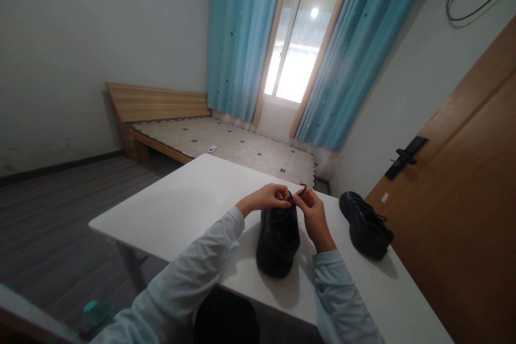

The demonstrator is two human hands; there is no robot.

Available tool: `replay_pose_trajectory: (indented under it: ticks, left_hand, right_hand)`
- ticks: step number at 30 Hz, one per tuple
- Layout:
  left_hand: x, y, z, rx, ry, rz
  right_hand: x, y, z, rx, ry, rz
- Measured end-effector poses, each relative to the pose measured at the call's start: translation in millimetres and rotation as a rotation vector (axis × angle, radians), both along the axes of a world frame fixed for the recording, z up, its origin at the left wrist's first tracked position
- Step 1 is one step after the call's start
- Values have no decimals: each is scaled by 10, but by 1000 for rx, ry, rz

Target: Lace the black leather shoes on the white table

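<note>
A black lace-up shoe (278,242) stands on the white table (169,199), its heel toward me. At its far end my left hand (270,196) pinches a dark shoelace from the left side. My right hand (312,209) is closed on the lace (303,187) from the right, and a short end of it sticks up above the fingers. The fingertips of both hands nearly meet over the shoe's front. A second black shoe (365,226) rests near the table's right edge, with its laces on top.
Beyond the table is a bed (242,145) with a small white object (212,149) on it. A wooden door (463,199) stands close on the right. A teal-capped item (92,312) is low at the left. Blue curtains hang beside the window.
</note>
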State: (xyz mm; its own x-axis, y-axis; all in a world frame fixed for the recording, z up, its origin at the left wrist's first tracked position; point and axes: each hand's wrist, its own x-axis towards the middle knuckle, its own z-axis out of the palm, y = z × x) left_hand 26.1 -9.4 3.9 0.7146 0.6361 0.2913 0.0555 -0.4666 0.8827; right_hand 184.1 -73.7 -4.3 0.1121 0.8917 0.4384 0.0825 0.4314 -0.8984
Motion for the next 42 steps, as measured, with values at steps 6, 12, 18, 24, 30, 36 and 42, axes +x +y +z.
replay_pose_trajectory:
  ticks: [6,12,18,24,30,36,42]
  left_hand:
    - [19,17,-24,75,-50,73]
    - [14,-14,-1,28,-98,48]
    - [-40,48,-5,48,-80,29]
    - [-124,133,-14,-28,-4,-70]
    - [-146,110,32,-72,-115,51]
    - [-76,28,18,-491,-435,-69]
    - [-1,-37,3,-708,-636,-146]
  right_hand:
    - [21,41,-35,-7,41,42]
    - [39,42,-27,-37,116,48]
    - [36,24,3,-80,208,37]
    - [42,7,24,-105,244,58]
    - [90,-18,48,-112,351,134]
    - [128,-15,65,-95,442,263]
    - [130,-21,58,-102,535,328]
